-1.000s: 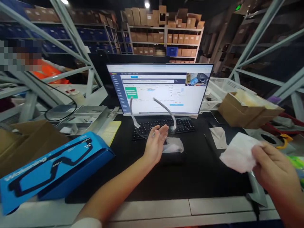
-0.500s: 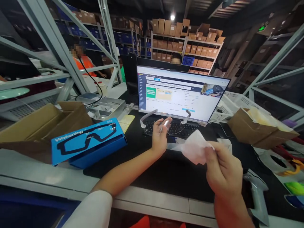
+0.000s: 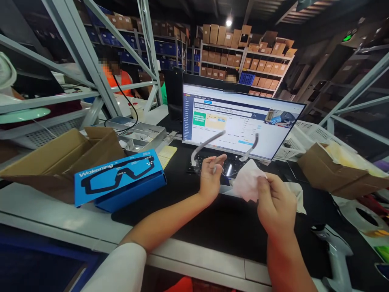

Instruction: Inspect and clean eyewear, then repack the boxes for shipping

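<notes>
My left hand (image 3: 210,182) is closed on a pair of clear safety glasses (image 3: 200,149), holding them in front of the monitor. Their grey temples stick up and away from me, and the clear lens is hard to make out against the keyboard. A white cloth (image 3: 247,181), thin and crumpled, is pinched in my right hand (image 3: 276,202) just right of the glasses. Whether the cloth touches the lens I cannot tell. To the left a blue box (image 3: 120,174) marked "Wakening", with a drawing of glasses, rests beside an open cardboard box (image 3: 60,156).
Behind my hands stands a monitor (image 3: 221,117) with a keyboard. A barcode scanner (image 3: 337,251) lies at front right. Another cardboard box (image 3: 337,172) and white baskets sit further right. A yellow pad (image 3: 167,155) and metal tray (image 3: 144,136) are at left. Two people are beyond.
The glasses have tilted, so their temples now reach higher across the screen. My right hand has moved slightly left with the cloth. The whole view has shifted a little.
</notes>
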### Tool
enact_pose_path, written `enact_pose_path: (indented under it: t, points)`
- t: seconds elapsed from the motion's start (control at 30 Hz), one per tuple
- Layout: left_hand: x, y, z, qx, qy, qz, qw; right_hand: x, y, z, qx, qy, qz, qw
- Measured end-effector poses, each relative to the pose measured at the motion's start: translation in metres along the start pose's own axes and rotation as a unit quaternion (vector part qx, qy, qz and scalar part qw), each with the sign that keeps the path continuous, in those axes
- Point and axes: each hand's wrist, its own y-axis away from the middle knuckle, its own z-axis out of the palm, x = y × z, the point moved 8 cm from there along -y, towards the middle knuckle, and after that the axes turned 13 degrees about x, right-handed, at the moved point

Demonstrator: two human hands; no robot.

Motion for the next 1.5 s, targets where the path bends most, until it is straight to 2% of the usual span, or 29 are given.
enact_pose_path:
  t: [0.1, 0.3, 0.5, 0.6, 0.7, 0.8, 0.87, 0.9, 1.0, 1.07, 1.13, 1.27, 1.37, 1.5]
  points:
    - [0.001, 0.006, 0.003, -0.018, -0.046, 0.026, 0.998, 0.005, -0.002, 0.005, -0.005, 0.015, -0.011, 1.0]
    - [0.006, 0.003, 0.002, -0.012, -0.055, 0.064, 0.996, 0.015, 0.008, 0.038, -0.111, -0.006, 0.043, 0.993]
    - [0.001, 0.0, -0.005, 0.021, -0.101, 0.085, 0.991, 0.018, 0.019, 0.066, -0.131, -0.108, 0.116, 0.979]
    - [0.001, -0.01, -0.014, 0.059, -0.154, 0.102, 0.981, 0.011, 0.025, 0.079, -0.179, -0.197, 0.118, 0.957]
    - [0.011, -0.025, -0.018, 0.064, -0.21, 0.15, 0.964, 0.007, 0.03, 0.089, -0.214, -0.246, 0.114, 0.938]
    - [0.027, -0.035, -0.015, 0.034, -0.244, 0.223, 0.943, 0.014, 0.032, 0.096, -0.189, -0.264, 0.153, 0.933]
    - [0.036, -0.038, -0.012, 0.013, -0.257, 0.268, 0.928, 0.023, 0.036, 0.103, -0.178, -0.305, 0.214, 0.911]
    - [0.041, -0.038, -0.01, 0.004, -0.266, 0.29, 0.919, 0.028, 0.038, 0.106, -0.175, -0.34, 0.254, 0.888]
    - [0.051, -0.038, -0.003, -0.023, -0.32, 0.343, 0.883, 0.037, 0.044, 0.115, -0.162, -0.449, 0.366, 0.799]
    - [0.057, -0.036, 0.004, -0.043, -0.372, 0.363, 0.853, 0.04, 0.046, 0.117, -0.155, -0.484, 0.408, 0.758]
    - [0.063, -0.033, 0.012, -0.066, -0.433, 0.372, 0.818, 0.04, 0.045, 0.118, -0.152, -0.496, 0.424, 0.742]
    - [0.072, -0.025, 0.023, -0.102, -0.525, 0.38, 0.755, 0.041, 0.043, 0.118, -0.146, -0.499, 0.442, 0.731]
    - [0.071, -0.022, 0.026, -0.129, -0.554, 0.371, 0.734, 0.047, 0.044, 0.122, -0.144, -0.491, 0.478, 0.714]
    - [0.069, -0.022, 0.027, -0.145, -0.565, 0.37, 0.723, 0.062, 0.045, 0.124, -0.126, -0.476, 0.527, 0.692]
